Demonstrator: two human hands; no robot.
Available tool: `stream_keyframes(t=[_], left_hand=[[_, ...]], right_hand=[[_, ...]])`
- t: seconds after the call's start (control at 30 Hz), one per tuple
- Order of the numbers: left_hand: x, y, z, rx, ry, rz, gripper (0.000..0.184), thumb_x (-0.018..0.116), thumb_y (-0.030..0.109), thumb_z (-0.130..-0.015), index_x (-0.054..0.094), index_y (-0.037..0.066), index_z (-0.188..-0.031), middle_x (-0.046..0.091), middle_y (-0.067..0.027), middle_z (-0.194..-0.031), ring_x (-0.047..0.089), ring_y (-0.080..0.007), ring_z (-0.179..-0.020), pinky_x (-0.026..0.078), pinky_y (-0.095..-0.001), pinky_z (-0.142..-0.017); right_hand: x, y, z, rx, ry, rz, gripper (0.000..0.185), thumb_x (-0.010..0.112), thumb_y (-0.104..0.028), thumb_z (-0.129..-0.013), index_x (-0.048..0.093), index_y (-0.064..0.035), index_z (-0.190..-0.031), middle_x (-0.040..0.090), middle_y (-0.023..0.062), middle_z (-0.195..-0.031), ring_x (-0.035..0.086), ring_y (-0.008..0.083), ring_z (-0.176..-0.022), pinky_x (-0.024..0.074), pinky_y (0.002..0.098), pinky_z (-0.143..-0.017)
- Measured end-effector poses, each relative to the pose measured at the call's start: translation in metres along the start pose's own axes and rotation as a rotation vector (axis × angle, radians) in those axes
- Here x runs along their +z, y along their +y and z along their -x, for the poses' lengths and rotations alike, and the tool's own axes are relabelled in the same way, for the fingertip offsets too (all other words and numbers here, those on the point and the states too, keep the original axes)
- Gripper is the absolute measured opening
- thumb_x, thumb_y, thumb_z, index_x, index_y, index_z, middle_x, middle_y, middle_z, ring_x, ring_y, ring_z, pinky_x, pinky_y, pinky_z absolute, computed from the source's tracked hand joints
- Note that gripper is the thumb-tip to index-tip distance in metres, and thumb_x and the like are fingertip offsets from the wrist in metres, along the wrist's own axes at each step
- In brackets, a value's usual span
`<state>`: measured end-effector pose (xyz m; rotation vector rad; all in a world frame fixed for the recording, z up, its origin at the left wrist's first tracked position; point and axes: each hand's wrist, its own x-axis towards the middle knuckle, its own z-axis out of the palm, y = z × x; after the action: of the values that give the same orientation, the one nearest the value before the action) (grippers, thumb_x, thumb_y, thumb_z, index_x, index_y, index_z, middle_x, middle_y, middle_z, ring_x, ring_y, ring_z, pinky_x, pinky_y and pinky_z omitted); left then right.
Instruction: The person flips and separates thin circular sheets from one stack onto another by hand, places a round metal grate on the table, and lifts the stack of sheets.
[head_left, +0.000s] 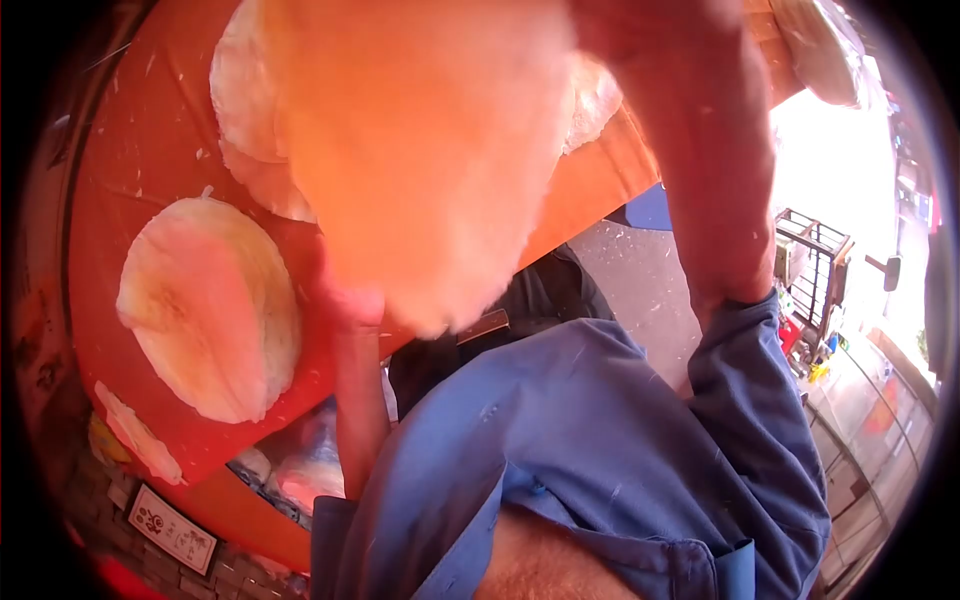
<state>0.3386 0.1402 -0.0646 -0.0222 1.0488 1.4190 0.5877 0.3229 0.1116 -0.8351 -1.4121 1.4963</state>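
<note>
A large thin flatbread point(420, 160) is raised close in front of me, smeared by motion and hiding part of the table. My left hand point(345, 295) is at its lower left edge, closed on it, though the fingers are blurred and partly covered. Along the top right side of the bread is my right hand point(620, 25); it appears to grip the bread, with its fingers mostly hidden. Another round flatbread point(205, 310) lies on the orange-covered table point(110, 220) to the left. More flatbreads point(245, 90) lie behind the raised one.
A torn strip of bread point(138, 435) lies at the table's near left edge, and crumbs dot the cover. Bags point(310, 455) sit under the table. A framed sign point(172, 528) is at lower left. On the right stands a metal rack point(818, 260) on a bright tiled floor.
</note>
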Motion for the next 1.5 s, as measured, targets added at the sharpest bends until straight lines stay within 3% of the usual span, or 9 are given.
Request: stream_keyframes(t=[0.17,0.3,0.7,0.93,1.03,1.1,1.23,1.4,1.5], left_hand=[[-0.030,-0.004,-0.012,-0.056,-0.174,0.054,0.034,0.049,0.039,-0.097,0.056,0.012,-0.116,0.062,-0.0029,-0.107,0.058,-0.0218,-0.100,0.043,-0.0417,-0.089],[-0.018,0.001,-0.006,-0.140,-0.170,0.105,0.028,0.049,0.041,-0.097,0.059,0.016,-0.101,0.063,0.0004,-0.096,0.059,-0.0184,-0.091,0.045,-0.0380,-0.083],[-0.005,-0.010,0.003,-0.026,-0.139,0.064,0.045,0.052,0.036,-0.097,0.046,0.011,-0.134,0.056,-0.0052,-0.130,0.052,-0.0227,-0.120,0.042,-0.0445,-0.099],[0.002,-0.021,0.000,0.014,-0.049,-0.256,0.048,0.057,0.005,-0.091,0.042,0.006,-0.137,0.055,-0.0074,-0.129,0.056,-0.0211,-0.115,0.049,-0.0363,-0.093],[0.006,-0.018,0.006,0.012,-0.046,-0.242,0.048,0.055,0.000,-0.089,0.043,0.004,-0.135,0.056,-0.0080,-0.127,0.057,-0.0205,-0.112,0.051,-0.0347,-0.091],[0.021,-0.011,0.010,0.018,-0.044,-0.200,0.045,0.054,-0.001,-0.088,0.046,0.003,-0.132,0.058,-0.0081,-0.124,0.059,-0.0203,-0.110,0.051,-0.0340,-0.089],[0.032,0.011,0.011,-0.017,-0.021,-0.110,0.041,0.055,-0.002,-0.087,0.049,0.002,-0.127,0.061,-0.0082,-0.118,0.060,-0.0200,-0.107,0.053,-0.0347,-0.088],[0.045,0.038,-0.009,0.023,0.019,-0.083,0.033,0.055,0.011,-0.092,0.051,-0.002,-0.122,0.062,-0.0137,-0.115,0.061,-0.0258,-0.107,0.053,-0.0404,-0.091],[0.058,0.064,-0.009,-0.048,-0.164,0.192,0.039,0.052,0.028,-0.097,0.052,-0.005,-0.119,0.062,-0.0197,-0.112,0.061,-0.0331,-0.105,0.052,-0.0437,-0.094]], right_hand=[[0.002,-0.004,0.008,0.322,0.433,-0.096,0.023,0.068,-0.015,-0.080,0.070,0.0026,-0.094,0.068,0.0034,-0.079,0.062,0.0110,-0.067,0.0473,0.0268,-0.057],[-0.032,0.110,0.067,0.595,0.343,-0.089,0.025,0.069,-0.021,-0.086,0.069,0.0007,-0.096,0.069,0.0085,-0.085,0.069,0.0187,-0.076,0.0575,0.0343,-0.069],[0.002,0.158,0.127,0.824,0.418,-0.102,0.030,0.065,-0.025,-0.089,0.067,0.0022,-0.102,0.067,0.0079,-0.085,0.065,0.0162,-0.070,0.0527,0.0283,-0.059],[0.002,0.140,0.139,0.960,0.202,0.018,0.041,0.067,-0.035,-0.087,0.065,0.0051,-0.094,0.068,0.0124,-0.075,0.064,0.0159,-0.063,0.0485,0.0270,-0.055],[-0.021,0.121,0.149,0.712,0.085,0.813,0.049,0.076,-0.040,-0.079,0.063,0.0043,-0.094,0.068,0.0127,-0.073,0.063,0.0179,-0.062,0.0482,0.0296,-0.055],[-0.035,0.107,0.148,0.279,0.180,1.281,0.078,0.086,-0.047,-0.061,0.057,0.0002,-0.116,0.066,0.0172,-0.089,0.067,0.0304,-0.084,0.0531,0.0386,-0.073],[-0.015,0.104,0.119,-0.341,-0.084,1.474,0.062,0.084,-0.032,-0.061,0.060,-0.0075,-0.112,0.067,0.0131,-0.095,0.066,0.0299,-0.086,0.0523,0.0379,-0.078],[-0.024,0.131,0.072,-0.352,-0.156,1.033,0.017,0.069,-0.008,-0.068,0.069,-0.0099,-0.084,0.068,0.0075,-0.078,0.066,0.0283,-0.074,0.0534,0.0366,-0.067],[-0.023,0.079,0.004,-0.062,-0.232,1.029,0.012,0.074,-0.018,-0.082,0.069,-0.0067,-0.078,0.058,0.0082,-0.057,0.045,0.0190,-0.049,0.0406,0.0311,-0.048]])
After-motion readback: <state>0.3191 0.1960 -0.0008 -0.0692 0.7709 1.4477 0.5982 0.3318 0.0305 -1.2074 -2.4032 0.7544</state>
